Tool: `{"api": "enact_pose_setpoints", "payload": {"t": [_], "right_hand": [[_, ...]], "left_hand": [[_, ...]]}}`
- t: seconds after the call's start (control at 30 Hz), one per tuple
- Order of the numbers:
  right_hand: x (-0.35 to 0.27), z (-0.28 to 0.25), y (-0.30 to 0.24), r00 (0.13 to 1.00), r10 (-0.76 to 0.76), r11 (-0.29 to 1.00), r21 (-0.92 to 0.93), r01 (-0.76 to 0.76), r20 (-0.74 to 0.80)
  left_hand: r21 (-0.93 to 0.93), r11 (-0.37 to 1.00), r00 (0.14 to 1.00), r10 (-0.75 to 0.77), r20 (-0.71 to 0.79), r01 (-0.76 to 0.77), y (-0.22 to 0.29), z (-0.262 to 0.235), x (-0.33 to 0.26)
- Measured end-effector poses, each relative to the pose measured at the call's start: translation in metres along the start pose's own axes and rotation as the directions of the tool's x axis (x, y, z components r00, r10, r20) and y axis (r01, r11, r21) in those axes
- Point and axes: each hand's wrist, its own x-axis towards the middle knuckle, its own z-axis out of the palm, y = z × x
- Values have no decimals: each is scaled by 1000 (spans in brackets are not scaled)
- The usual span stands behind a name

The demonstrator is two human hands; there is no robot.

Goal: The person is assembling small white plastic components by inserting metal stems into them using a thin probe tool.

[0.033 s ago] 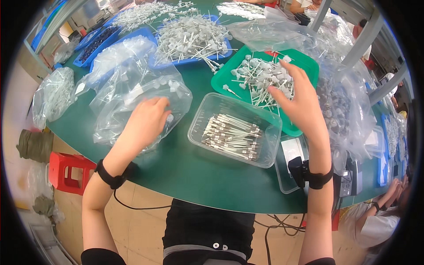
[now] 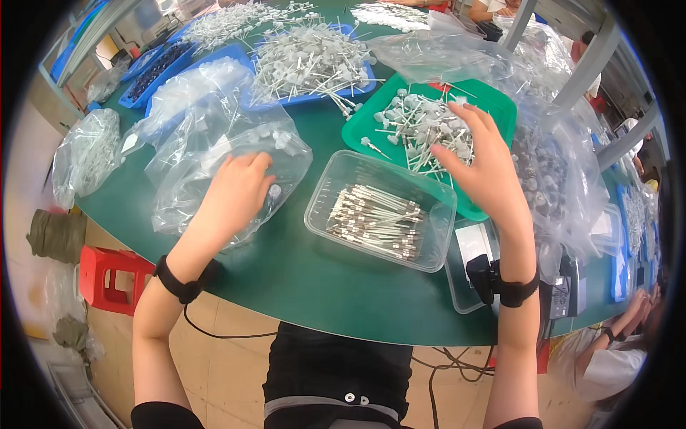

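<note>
My left hand (image 2: 239, 187) is over a clear plastic bag (image 2: 286, 161) holding a few whitish caps. Its fingers are bent and loosely apart, with nothing visible in them; the fingertips are partly hidden. A round pale cap (image 2: 274, 191) lies beside the thumb. My right hand (image 2: 487, 161) hovers at the right side of a green tray (image 2: 357, 129), thumb and fingers spread, holding nothing I can see. Thin white stems with translucent caps (image 2: 421, 121) are heaped in that tray. Between my hands, a clear plastic box (image 2: 321, 214) contains white sticks with metal ends (image 2: 375, 222).
Blue trays (image 2: 364, 84) with more capped stems stand farther back on the green table (image 2: 286, 272). Big clear bags (image 2: 550, 164) and a grey metal post (image 2: 582, 64) are on the right. A red stool (image 2: 107, 279) stands left. Co-workers' hands (image 2: 636, 314) show at right.
The fingers of my left hand have lifted and parted slightly over the bag. My right hand has shifted slightly left above the green tray.
</note>
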Motion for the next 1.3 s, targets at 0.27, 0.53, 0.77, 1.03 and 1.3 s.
{"api": "enact_pose_setpoints", "payload": {"t": [0.27,0.53,0.77,1.03,1.3], "right_hand": [[-2,-12,-37,883,-107,956,292,-36,457],[-32,24,-37,724,-148,988,137,74,674],[-31,34,-46,753,-221,975,168,148,620],[-19,5,-49,825,-161,986,112,119,542],[0,-66,-53,937,111,833,484,-269,330]], "left_hand": [[332,941,997,-77,3,72,-27,27,47],[-52,996,996,-77,-47,75,-40,43,70],[-482,876,1000,-1,-20,-8,-31,41,70],[-400,916,999,-22,-33,7,-12,13,55],[-949,260,983,12,-184,-181,86,-68,38]]}}
